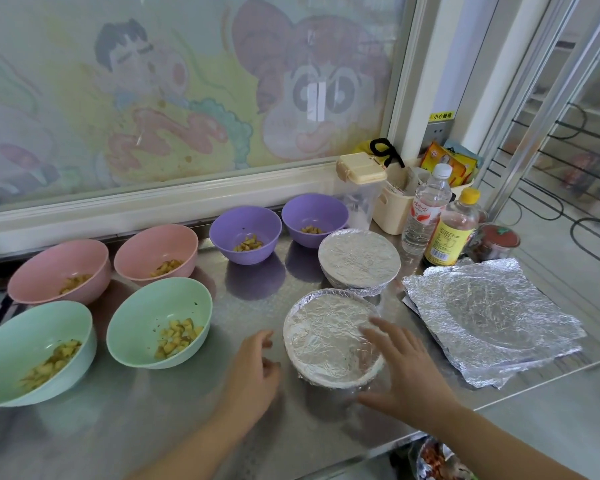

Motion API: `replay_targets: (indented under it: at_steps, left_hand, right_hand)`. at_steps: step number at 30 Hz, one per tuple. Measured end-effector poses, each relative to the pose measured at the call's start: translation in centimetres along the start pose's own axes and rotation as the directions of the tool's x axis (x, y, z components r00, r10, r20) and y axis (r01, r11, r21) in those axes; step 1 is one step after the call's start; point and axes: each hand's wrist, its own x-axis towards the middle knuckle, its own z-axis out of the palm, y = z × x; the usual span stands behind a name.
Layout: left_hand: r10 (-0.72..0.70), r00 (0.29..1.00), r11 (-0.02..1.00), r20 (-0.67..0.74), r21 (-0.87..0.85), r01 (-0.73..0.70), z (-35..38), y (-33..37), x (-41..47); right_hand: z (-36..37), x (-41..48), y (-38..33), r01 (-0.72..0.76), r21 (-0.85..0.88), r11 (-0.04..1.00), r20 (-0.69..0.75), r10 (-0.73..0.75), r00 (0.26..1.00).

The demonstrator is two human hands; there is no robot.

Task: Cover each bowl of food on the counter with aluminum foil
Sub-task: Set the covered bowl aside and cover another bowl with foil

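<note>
Lower centre: a foil-covered bowl (326, 341) stands on the steel counter (153, 427). The right hand (407, 370), fingers straight and spread, rests on the bowl's right rim. The left hand (257, 370), loosely curled, holds nothing just left of the bowl. Foil sheets (492, 317) lie at right.

I logged pink bowls (49, 268), mint-green bowls (153, 306), purple bowls (243, 223) w/ yellowish food bits (179, 336); foil sheets (492, 317) were crinkly silver; sauce bottle (445, 240) had yellow cap & label; water bottle (423, 211) had red-white label; window (187, 98) showed pastel cartoon ptn.
</note>
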Motion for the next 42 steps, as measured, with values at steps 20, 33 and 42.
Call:
replay_targets:
  at_steps: [20,33,42]
  left_hand:
    - [-0.628,0.741,0.22,0.239,-0.859,0.463,-2.2,4.1,1.7]
    - [-0.602,0.688,0.139,0.405,-0.795,0.591,-1.9,5.0,0.7]
    - [-0.658,0.606,0.04,0.448,-0.782,0.621,0.9,3.9,-1.7]
  right_hand:
    - [3.9,7.3,-5.3,-0.609,0.756,0.241,0.375,0.604,0.704]
    - [4.8,6.7,-6.9,-0.665,0.74,-0.099,0.577,0.601,0.553]
    - [0.9,5.7,-5.1,-0.593,0.569,0.569,0.175,0.621,0.764]
